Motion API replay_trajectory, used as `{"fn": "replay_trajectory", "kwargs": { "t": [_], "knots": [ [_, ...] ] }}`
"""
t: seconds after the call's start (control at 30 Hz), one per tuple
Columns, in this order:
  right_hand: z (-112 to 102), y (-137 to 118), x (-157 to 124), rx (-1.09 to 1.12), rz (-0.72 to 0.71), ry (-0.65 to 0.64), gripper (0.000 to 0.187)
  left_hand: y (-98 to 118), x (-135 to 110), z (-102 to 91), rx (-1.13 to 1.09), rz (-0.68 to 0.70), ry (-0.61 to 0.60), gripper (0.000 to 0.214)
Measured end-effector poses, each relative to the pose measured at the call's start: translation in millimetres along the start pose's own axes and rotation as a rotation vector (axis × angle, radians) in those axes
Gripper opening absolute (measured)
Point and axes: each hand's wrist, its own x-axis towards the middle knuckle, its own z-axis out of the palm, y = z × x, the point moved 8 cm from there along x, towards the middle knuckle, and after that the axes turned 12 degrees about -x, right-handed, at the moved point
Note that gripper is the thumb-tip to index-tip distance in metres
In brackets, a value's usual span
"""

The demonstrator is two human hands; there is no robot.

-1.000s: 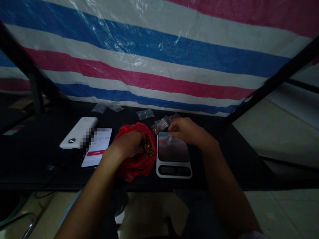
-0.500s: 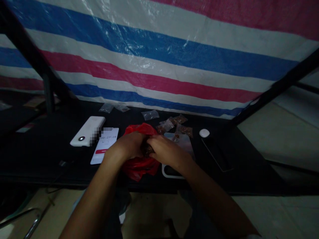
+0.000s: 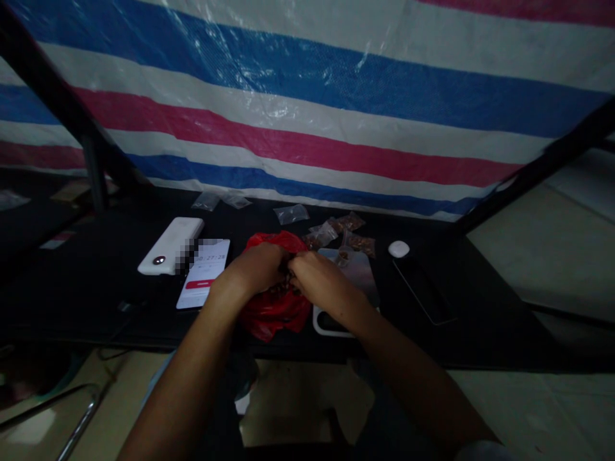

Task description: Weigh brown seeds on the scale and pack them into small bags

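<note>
Drawn off the scale [image 3: 359,272], the right hand [image 3: 318,275] met the left hand [image 3: 259,266], a red bag [image 3: 277,320] beneath them; whether either gripped anything was hidden.

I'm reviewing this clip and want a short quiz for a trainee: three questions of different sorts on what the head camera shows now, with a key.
1. Multiple choice. Where are the person's left hand and right hand?
A) On the white power bank
B) At the opening of the red bag
C) On the lit phone

2. True or false: the scale stands on the left of the red bag.

3. Fill in: the small clear bags just behind the scale have ____-coloured contents.

Key:
1. B
2. False; it stands on the right.
3. brown
</note>
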Motion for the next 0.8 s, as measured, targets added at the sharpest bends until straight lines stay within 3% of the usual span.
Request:
{"fn": "replay_trajectory", "kwargs": {
  "t": [0.1,0.17,0.3,0.53,0.67,0.8],
  "knots": [
    [-4.8,3.4,-1.3,0.012,0.016,-0.003,0.024,3.2,-1.8,5.3,0.085,-0.093,-0.255,0.026],
    [-9.0,5.5,-3.1,0.033,0.029,-0.011,0.026,6.6,-3.2,-1.0,0.111,-0.144,-0.306,0.030],
    [-16.7,7.6,-5.5,0.083,0.019,0.004,0.027,11.8,-5.5,-9.8,0.155,-0.206,-0.322,0.032],
    [-21.7,16.6,-5.7,0.234,-0.067,0.099,0.019,17.0,-7.6,-4.3,0.072,-0.232,-0.375,0.035],
    [-39.6,37.6,-16.8,0.357,-0.073,0.164,0.018,18.3,-4.6,-2.4,0.029,-0.210,-0.370,0.034],
    [-58.7,70.5,-34.7,0.320,0.033,0.219,0.018,12.3,-2.2,2.6,-0.003,-0.229,-0.366,0.034]
  ]
}}
